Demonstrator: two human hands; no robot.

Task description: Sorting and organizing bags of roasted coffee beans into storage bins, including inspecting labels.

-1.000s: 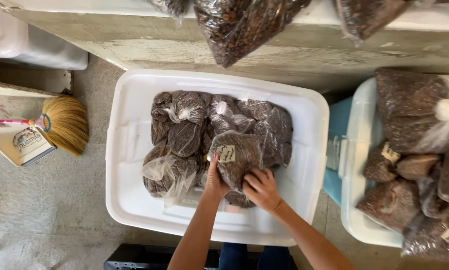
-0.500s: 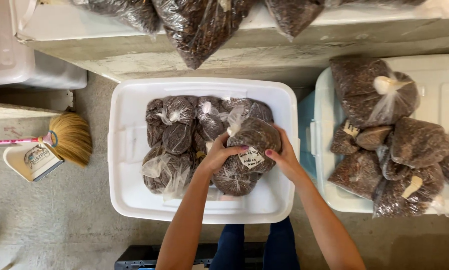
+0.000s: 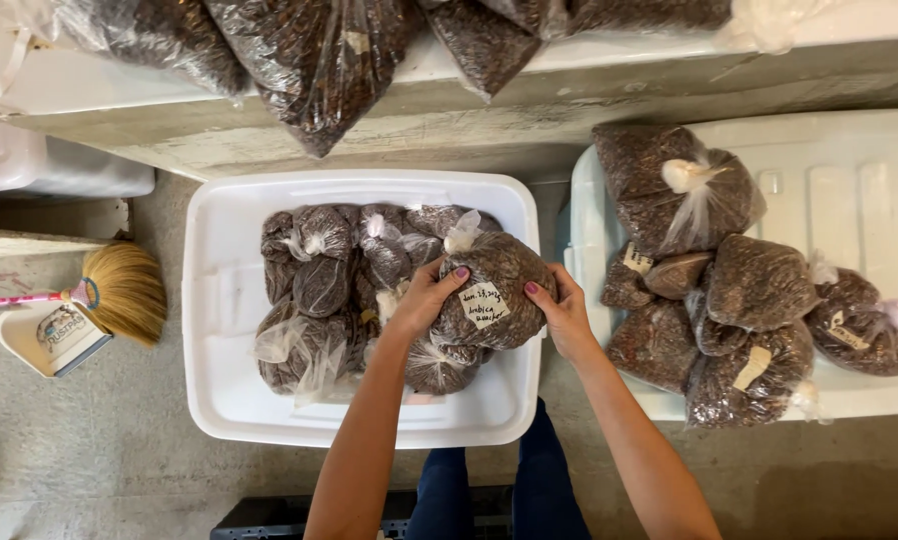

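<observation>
A knotted clear plastic bag of dark brown beans (image 3: pixel 494 290) with a white paper label is held between both my hands over the right part of a white plastic bin (image 3: pixel 224 300). My left hand (image 3: pixel 424 300) grips the bag's left side and my right hand (image 3: pixel 561 310) its right side. Several similar tied bags (image 3: pixel 319 290) lie packed inside the bin beneath and to the left of the held bag.
To the right, a white bin lid (image 3: pixel 849 200) carries several more bean bags (image 3: pixel 739 290). Larger bags (image 3: pixel 319 60) hang over a shelf edge at the top. A small broom (image 3: pixel 119 290) and dustpan (image 3: pixel 49 340) lie on the concrete floor at left.
The view has shifted left. Both hands have lifted the labelled bag up from the pile and moved it toward the bin's right side.
</observation>
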